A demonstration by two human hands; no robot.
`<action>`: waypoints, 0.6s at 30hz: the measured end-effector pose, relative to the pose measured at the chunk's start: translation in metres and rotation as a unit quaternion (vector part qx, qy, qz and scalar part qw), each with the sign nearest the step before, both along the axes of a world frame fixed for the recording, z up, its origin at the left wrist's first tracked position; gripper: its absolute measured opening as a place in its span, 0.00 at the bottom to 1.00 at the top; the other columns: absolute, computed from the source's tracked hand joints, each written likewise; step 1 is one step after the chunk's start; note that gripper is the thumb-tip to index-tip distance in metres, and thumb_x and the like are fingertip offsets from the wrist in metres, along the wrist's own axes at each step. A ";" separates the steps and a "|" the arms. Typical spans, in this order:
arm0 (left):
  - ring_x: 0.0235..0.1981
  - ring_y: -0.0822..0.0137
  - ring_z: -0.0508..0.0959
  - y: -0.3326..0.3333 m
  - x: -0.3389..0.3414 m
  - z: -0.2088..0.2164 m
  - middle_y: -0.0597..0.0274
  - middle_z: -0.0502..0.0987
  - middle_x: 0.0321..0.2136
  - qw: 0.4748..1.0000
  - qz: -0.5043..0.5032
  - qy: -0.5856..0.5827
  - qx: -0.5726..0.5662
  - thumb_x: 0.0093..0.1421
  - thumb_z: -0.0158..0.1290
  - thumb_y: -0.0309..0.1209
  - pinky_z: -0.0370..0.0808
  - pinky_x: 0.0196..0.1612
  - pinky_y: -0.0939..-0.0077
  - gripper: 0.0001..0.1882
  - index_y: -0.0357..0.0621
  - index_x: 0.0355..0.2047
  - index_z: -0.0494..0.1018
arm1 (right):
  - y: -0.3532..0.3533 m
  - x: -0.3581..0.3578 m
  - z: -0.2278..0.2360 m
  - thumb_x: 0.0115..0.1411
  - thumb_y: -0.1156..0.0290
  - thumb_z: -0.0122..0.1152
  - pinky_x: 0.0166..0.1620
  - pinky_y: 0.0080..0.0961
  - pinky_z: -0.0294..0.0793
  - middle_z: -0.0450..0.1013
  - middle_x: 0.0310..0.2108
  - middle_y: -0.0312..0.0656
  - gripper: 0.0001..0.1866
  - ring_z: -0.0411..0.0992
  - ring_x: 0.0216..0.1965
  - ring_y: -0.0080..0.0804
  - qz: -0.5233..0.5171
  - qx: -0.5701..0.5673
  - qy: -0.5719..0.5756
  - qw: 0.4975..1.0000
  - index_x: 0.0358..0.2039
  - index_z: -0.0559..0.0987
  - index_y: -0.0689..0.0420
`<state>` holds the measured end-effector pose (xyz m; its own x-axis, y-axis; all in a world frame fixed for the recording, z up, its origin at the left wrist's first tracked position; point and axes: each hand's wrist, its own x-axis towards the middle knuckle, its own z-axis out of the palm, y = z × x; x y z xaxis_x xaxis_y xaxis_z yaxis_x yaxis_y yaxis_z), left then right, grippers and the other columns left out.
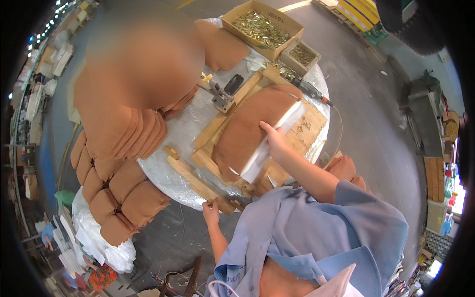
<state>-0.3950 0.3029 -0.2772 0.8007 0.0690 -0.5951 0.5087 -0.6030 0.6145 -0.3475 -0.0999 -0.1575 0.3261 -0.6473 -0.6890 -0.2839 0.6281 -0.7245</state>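
Note:
A brown fabric-covered cushion (257, 126) with a white strip along its near right edge lies in a wooden frame (203, 161) on the table. My right hand (275, 139) grips that edge, one finger stretched over the brown cover and the rest bent at the white side. Lower down, my left hand (211, 210) is closed at the near side of a wooden bar (193, 182) along the table's rim. A metal clamp (225, 96) stands at the frame's far left. Behind the cushion lies a power tool (308, 89) with an orange-ended cord.
Brown padded pieces are stacked (123, 123) at the left, and more brown cushions (118, 198) sit below them. A cardboard box (262, 29) of small metal parts and a smaller bin (300, 55) stand at the table's far edge. A blurred patch covers the upper left.

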 end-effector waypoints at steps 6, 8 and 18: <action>0.57 0.53 0.77 -0.025 -0.003 0.041 0.43 0.77 0.53 0.981 -0.006 -0.158 0.109 0.67 0.64 0.44 0.74 0.59 0.61 0.27 0.33 0.53 0.73 | -0.015 -0.056 0.050 0.60 0.62 0.75 0.53 0.35 0.78 0.81 0.49 0.48 0.29 0.79 0.49 0.37 -0.005 -0.104 -0.071 0.992 0.55 0.76 0.68; 0.59 0.54 0.76 -0.044 -0.004 0.062 0.45 0.77 0.54 0.976 0.027 -0.217 0.004 0.69 0.62 0.41 0.73 0.60 0.61 0.25 0.33 0.55 0.73 | -0.021 -0.069 0.080 0.61 0.65 0.74 0.53 0.34 0.78 0.81 0.48 0.47 0.28 0.80 0.48 0.36 0.011 -0.158 -0.158 0.975 0.56 0.76 0.68; 0.65 0.57 0.72 -0.255 0.085 0.243 0.54 0.73 0.63 0.804 0.081 -0.077 -0.584 0.78 0.42 0.53 0.62 0.72 0.55 0.29 0.48 0.69 0.67 | 0.012 -0.119 0.272 0.62 0.66 0.73 0.47 0.34 0.80 0.81 0.45 0.49 0.24 0.82 0.42 0.39 0.384 -0.487 -0.179 0.764 0.54 0.78 0.64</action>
